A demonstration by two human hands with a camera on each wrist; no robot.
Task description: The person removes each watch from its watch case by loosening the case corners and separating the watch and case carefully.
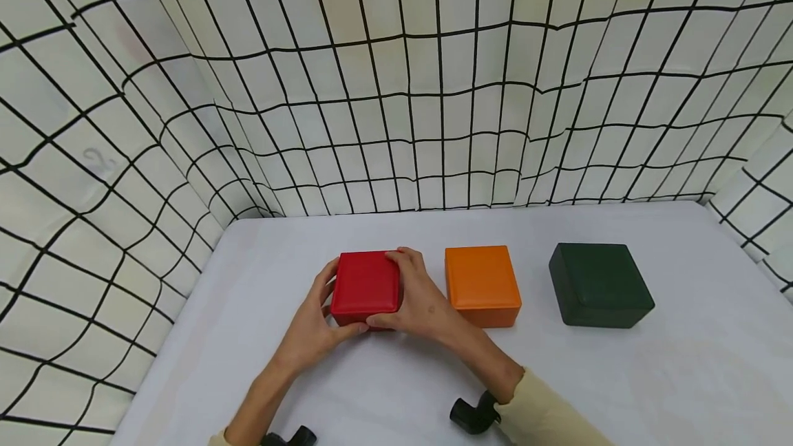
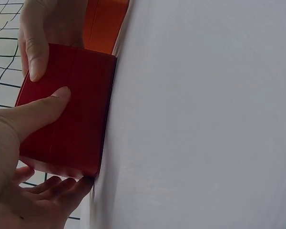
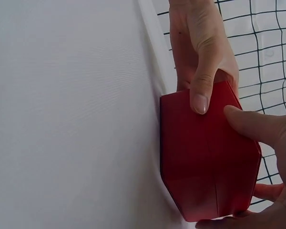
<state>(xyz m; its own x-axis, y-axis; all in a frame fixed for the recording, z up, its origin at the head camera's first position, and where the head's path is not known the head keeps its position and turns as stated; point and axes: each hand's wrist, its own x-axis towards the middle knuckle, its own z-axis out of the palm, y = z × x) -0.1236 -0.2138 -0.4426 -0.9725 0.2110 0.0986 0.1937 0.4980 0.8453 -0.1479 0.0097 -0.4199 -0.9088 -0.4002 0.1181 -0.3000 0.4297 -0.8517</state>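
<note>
Both hands hold a square red box (image 1: 367,284) on the white table, one from each side. My left hand (image 1: 312,329) grips its left side, with the thumb across the front face and the fingers along the side and low corner, as the left wrist view shows. From the right, my right hand (image 1: 424,298) holds it, fingers over the far right edge and thumb on the front. The thumbs lie close together on the red front face. A thin seam line runs across that face in the right wrist view. The box's lid looks shut.
An orange box (image 1: 482,277) stands just right of the right hand, close to the forearm. Farther right sits a dark green box (image 1: 601,284). White walls with a black grid net (image 1: 409,95) enclose the white table (image 1: 700,363) at the back and sides.
</note>
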